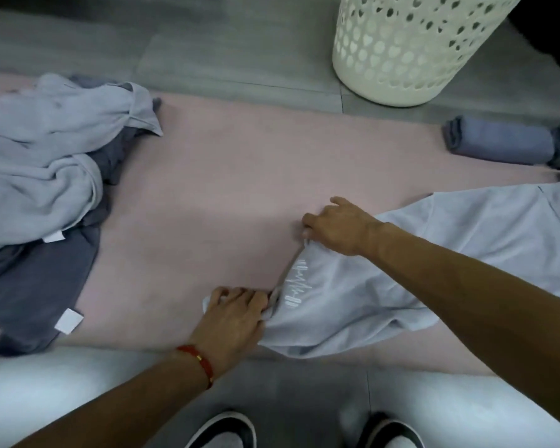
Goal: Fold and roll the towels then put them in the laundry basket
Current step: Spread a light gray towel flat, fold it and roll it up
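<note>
Fingers of both the left hand (236,313) and right hand (335,226) pinch the light towel's (466,253) left edge beside bare pink mat (223,189).

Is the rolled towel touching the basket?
Apart. The head view shows the rolled towel lying on the pink mat, with a strip of grey floor plainly visible between it and the basket.

Both arms reached forward and down, bare forearms. Left hand (233,318) low and near body, knuckles up, fingers (232,294) curled tight, pinching cloth; red string bracelet (198,362) on left wrist. Right hand (337,226) further out, palm down, thumb and fingers bunched at cloth corner, index finger sticking out loose.
</note>
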Available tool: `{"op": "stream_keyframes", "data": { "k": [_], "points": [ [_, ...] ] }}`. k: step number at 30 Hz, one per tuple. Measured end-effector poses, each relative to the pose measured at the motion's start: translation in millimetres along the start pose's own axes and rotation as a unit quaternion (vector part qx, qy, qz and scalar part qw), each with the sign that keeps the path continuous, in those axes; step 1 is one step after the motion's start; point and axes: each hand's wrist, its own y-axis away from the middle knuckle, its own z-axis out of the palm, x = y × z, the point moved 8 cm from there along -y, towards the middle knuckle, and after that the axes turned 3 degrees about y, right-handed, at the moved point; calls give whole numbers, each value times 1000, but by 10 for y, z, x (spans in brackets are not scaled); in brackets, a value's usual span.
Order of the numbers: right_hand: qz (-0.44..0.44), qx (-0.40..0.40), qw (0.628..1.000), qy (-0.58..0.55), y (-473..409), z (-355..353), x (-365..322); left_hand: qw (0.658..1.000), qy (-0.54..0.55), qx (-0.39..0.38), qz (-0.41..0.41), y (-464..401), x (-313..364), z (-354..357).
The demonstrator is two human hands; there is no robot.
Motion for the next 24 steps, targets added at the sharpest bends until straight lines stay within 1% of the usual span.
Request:
{"op": "stream_keyframes", "data": {
  "k": [1, 3, 4, 6, 7, 8, 10, 12, 13, 15, 17, 18, 20, 21, 22, 24],
  "points": [
    [18, -27, 999, 2, -11, 30, 33, 999, 18, -24, -15, 17, -42, -4],
    [42, -84, 995, -25, 13, 135, 90, 995, 74, -40, -45, 23, -116, -63],
    [41, -107, 993, -31, 37, 186, 98, 991, 109, -40, -66, 6, -154, -92],
    [42, -134, 989, -51, 107, 213, 137, 980, 164, -11, -113, -49, -245, -189],
    [50, -118, 989, -74, 136, 134, 179, 974, 182, 7, -134, -80, -303, -262],
    [62, -80, 989, -104, 159, -22, 249, 969, 194, 28, -151, -113, -363, -354],
    [75, 53, 984, -154, 226, -528, 394, 960, 200, 83, -177, -141, -485, -598],
    [70, 174, 961, -205, 328, -1068, 513, 944, 214, 131, -214, -88, -634, -811],
    [62, 208, 949, -231, 360, -1298, 544, 938, 219, 145, -228, -44, -694, -883],
    [40, 227, 940, -252, 354, -1625, 526, 927, 226, 162, -251, 75, -807, -967],
    [21, 215, 947, -237, 213, -1757, 438, 911, 247, 155, -292, 215, -992, -936],
    [27, 194, 956, -218, 93, -1720, 401, 900, 263, 137, -319, 287, -1103, -873],
    [75, 125, 979, -141, -203, -1486, 319, 875, 297, 104, -367, 428, -1325, -700],
    [106, 84, 985, -107, -332, -1307, 271, 863, 309, 98, -387, 498, -1413, -626],
    [129, 48, 986, -99, -440, -1114, 199, 850, 318, 100, -407, 564, -1493, -568],
    [154, 9, 980, -126, -608, -763, -8, 828, 334, 112, -437, 682, -1591, -487]
  ]
}}
